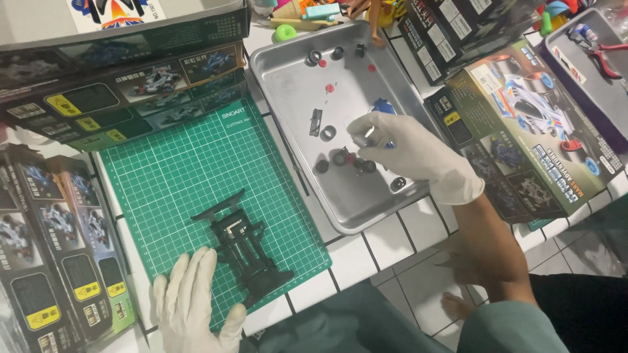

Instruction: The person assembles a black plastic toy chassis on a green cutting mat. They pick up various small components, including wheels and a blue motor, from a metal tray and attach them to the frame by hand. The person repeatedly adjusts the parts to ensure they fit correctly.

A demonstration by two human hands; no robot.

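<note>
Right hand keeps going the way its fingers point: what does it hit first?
Likely the black ring in the metal tray. The right hand points left across it; height above the tray is unclear.

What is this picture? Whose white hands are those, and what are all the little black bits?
The picture comes from a camera worn on a person's head, looking down at their own two hands in white gloves. The right hand reaches into a shiny metal tray and pinches a small grey part; I can't tell exactly what. Small black wheels and red bits lie in the tray. The left hand rests flat on a green cutting mat, beside a black toy car frame. Boxes of toy car kits lie all around on the white tiled table.
</note>
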